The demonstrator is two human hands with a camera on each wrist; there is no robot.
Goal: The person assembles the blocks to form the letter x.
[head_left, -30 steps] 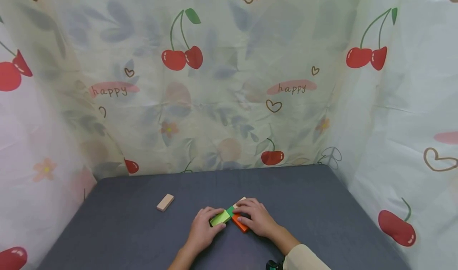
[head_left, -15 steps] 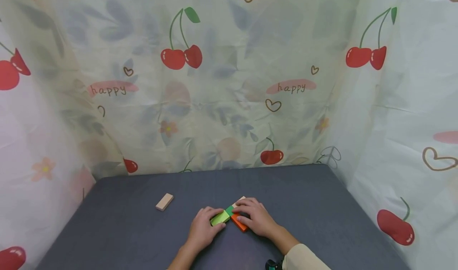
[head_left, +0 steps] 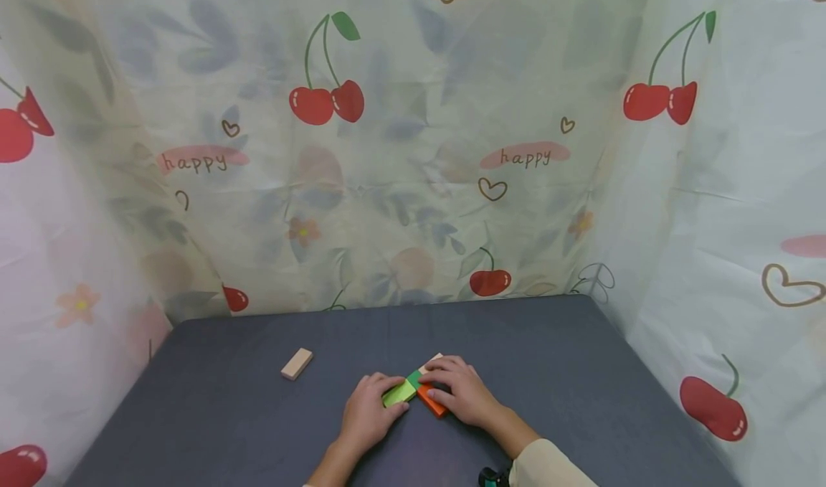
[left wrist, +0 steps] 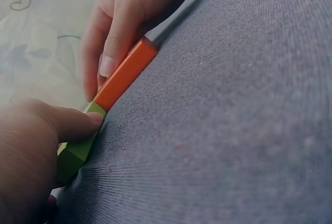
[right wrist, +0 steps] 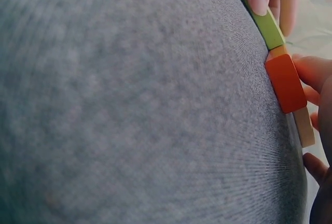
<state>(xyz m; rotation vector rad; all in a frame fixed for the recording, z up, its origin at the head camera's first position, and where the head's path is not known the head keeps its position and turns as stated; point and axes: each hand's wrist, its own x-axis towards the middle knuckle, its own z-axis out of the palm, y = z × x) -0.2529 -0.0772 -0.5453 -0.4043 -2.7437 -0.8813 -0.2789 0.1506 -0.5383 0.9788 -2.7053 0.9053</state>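
Near the front middle of the table, in the head view, my left hand (head_left: 368,414) pinches a light green block (head_left: 399,394) between thumb and fingers. The block's far end sits right at a small dark green block (head_left: 414,379). My right hand (head_left: 466,395) spreads over an orange block (head_left: 431,402) and a plain wooden block (head_left: 434,362) that both meet the dark green one. Its thumb lies along the orange block (left wrist: 127,73) in the left wrist view, with fingertips on the dark green and wooden blocks. The right palm partly hides these blocks.
Another plain wooden block (head_left: 297,364) lies by itself to the left on the dark grey table (head_left: 219,401). A patterned curtain (head_left: 400,221) with cherries surrounds the table's back and sides. A black wrist device (head_left: 493,478) shows by the right sleeve.
The light green block has slid slightly right toward the dark green block, the left hand moving with it. My right hand holds its place.
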